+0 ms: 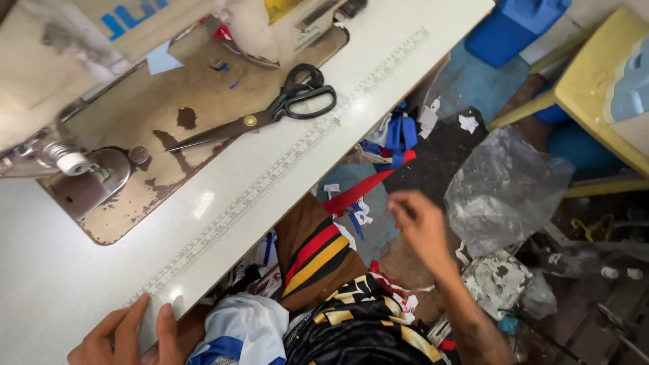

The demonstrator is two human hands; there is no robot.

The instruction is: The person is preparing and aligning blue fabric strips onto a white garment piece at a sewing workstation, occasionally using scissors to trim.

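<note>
My left hand (128,334) rests flat on the near edge of the white sewing table (223,203), fingers apart, holding nothing. My right hand (419,226) reaches down beside the table over the littered floor; it is blurred, fingers loosely spread, and I see nothing in it. Under it lie a red fabric strip (362,190) and small white and blue scraps (399,135). Black scissors (267,115) lie closed on the worn brown machine bed (155,128). On my lap is white-and-blue cloth (240,334) and black-and-yellow patterned cloth (351,324).
A cream sewing machine (81,40) stands at the table's far left, its needle area (74,162) nearby. A printed ruler strip (291,162) runs along the table edge. A clear plastic bag (503,189), a yellow chair (595,88) and a blue container (514,23) stand to the right.
</note>
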